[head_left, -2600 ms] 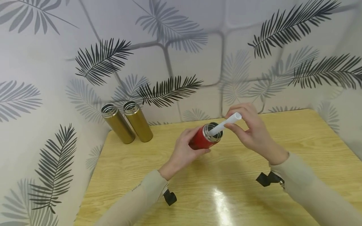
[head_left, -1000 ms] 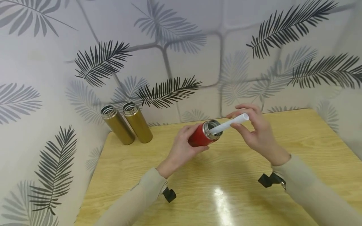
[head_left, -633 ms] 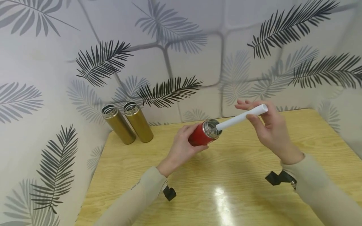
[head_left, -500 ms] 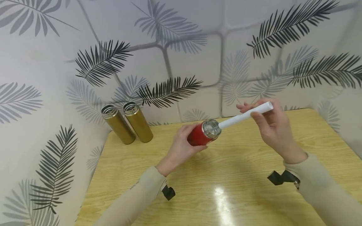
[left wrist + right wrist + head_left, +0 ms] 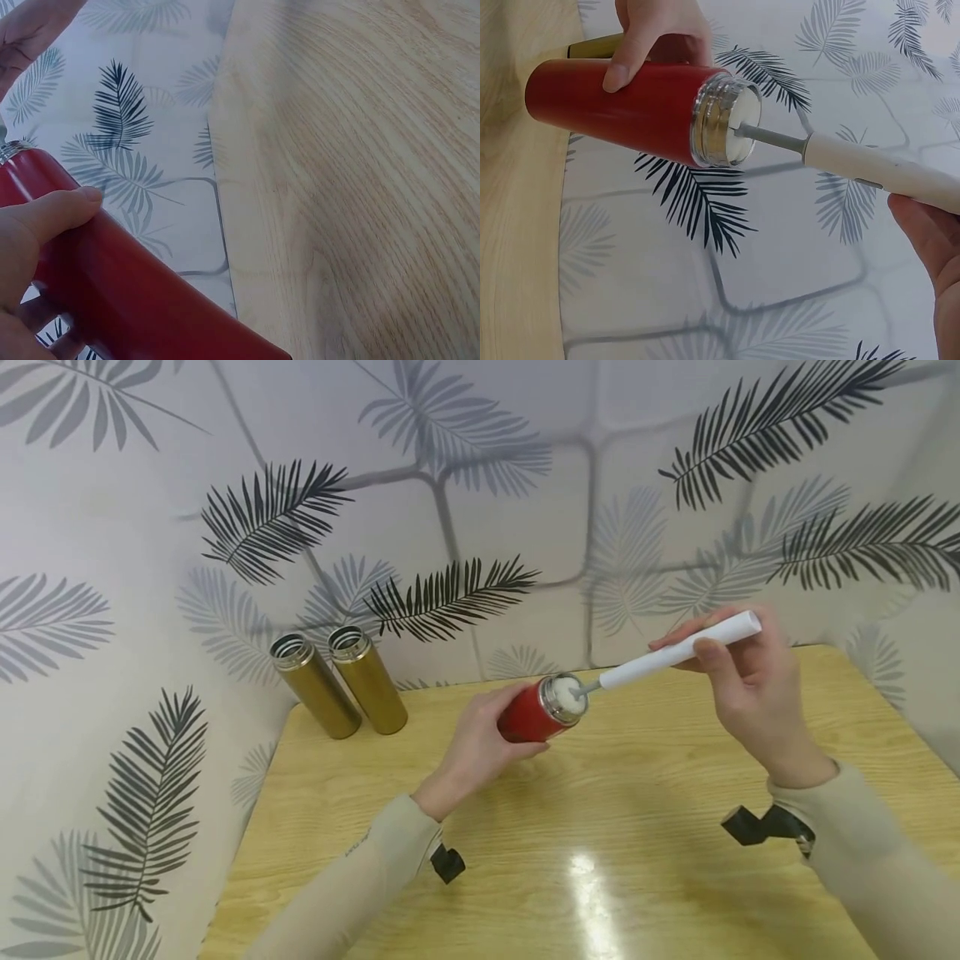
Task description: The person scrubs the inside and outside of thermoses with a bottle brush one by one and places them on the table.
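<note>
A red thermos bottle (image 5: 528, 717), tilted with its lidless steel mouth to the right, is gripped around its body by my left hand (image 5: 480, 752). The left wrist view shows that thumb (image 5: 64, 214) lying across the red side. My right hand (image 5: 761, 702) pinches the white handle of a bottle brush (image 5: 675, 656) between thumb and fingers. From the handle a thin grey stem (image 5: 776, 139) runs to a white, sponge-like head (image 5: 742, 120), which fills the bottle's mouth. The rest of that head is hidden inside the bottle.
Two gold thermos bottles (image 5: 367, 685) without lids stand side by side at the table's back left, near the wall. The wood-grain table (image 5: 525, 877) meets a leaf-patterned wall (image 5: 480, 510) behind. Each wrist wears a black strap mount (image 5: 447, 863).
My right hand has moved right and slightly up, drawing the brush outward, so its grey stem and white head now show at the mouth. The left hand has kept the bottle nearly still.
</note>
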Motion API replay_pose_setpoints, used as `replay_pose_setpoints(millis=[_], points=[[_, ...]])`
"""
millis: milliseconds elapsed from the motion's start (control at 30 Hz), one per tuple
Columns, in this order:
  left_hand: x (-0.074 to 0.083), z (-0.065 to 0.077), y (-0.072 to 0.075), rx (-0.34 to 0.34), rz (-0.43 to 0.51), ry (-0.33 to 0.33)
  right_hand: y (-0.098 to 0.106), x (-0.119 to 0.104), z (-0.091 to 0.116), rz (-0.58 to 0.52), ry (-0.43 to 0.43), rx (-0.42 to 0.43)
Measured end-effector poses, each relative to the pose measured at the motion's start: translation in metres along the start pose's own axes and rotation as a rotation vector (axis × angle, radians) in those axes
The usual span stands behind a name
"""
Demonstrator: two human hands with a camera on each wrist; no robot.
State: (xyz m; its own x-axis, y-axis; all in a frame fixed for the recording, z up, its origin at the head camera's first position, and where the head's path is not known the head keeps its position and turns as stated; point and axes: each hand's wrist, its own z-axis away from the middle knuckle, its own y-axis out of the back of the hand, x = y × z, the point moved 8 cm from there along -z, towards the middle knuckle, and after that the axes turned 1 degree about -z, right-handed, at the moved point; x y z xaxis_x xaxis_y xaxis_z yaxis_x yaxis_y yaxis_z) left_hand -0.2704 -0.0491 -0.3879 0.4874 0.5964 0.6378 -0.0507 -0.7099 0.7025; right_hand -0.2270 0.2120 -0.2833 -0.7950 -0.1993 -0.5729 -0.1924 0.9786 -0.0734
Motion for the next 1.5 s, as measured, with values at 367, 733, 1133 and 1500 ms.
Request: replay_pose_setpoints(millis=[367,733,1133,1500], points=[[-0.005,0.001,0.002,0.000,-0.022,0.007,0.020,-0.008,-0.005,-0.105,0.003,0.080],[-0.003,0.005,0.008,-0.003,-0.032,0.012,0.026,-0.016,-0.009,-0.142,0.024,0.120],[-0.001,0.003,0.009,-0.027,-0.074,0.011,0.030,-0.017,-0.008,-0.223,0.037,0.139],[-0.010,0.005,0.012,-0.013,-0.093,0.046,0.051,-0.030,-0.014,-0.282,0.060,0.251]])
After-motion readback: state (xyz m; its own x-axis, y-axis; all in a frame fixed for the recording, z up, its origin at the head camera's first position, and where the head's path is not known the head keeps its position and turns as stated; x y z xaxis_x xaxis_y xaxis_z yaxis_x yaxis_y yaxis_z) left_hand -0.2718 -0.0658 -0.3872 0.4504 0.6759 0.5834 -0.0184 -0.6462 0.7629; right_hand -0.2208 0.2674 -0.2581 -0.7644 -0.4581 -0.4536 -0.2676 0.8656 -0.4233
